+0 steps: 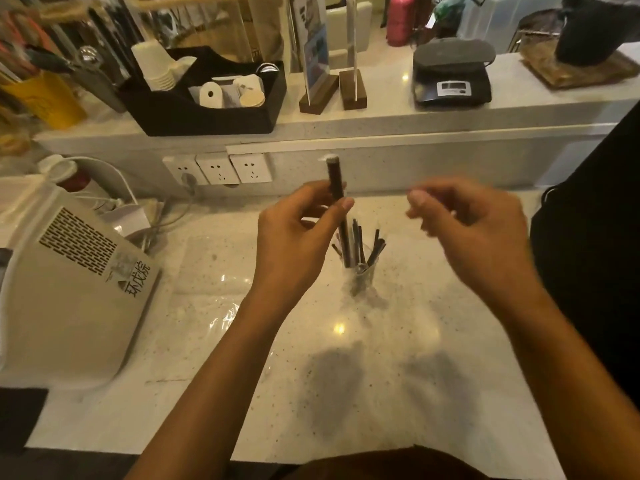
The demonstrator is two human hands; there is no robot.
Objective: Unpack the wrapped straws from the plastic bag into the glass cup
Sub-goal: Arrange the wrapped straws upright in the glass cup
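Note:
My left hand (298,230) pinches a black wrapped straw (335,178) upright between thumb and fingers, its lower end reaching down into the glass cup (362,278). The small clear cup stands on the white counter and holds several black wrapped straws (360,242) fanned out. My right hand (460,230) hovers to the right of the cup, blurred, fingers curled with thumb near the fingertips and nothing seen in it. A flat clear plastic bag (214,271) lies on the counter to the left of the cup, looking flat and empty.
A beige machine (69,299) fills the left side. Wall sockets (218,168) sit behind the hands. The raised shelf carries a black organiser with paper cups (204,95), wooden sign stands (346,88) and a black scale (450,74). Something black (595,244) stands at the right.

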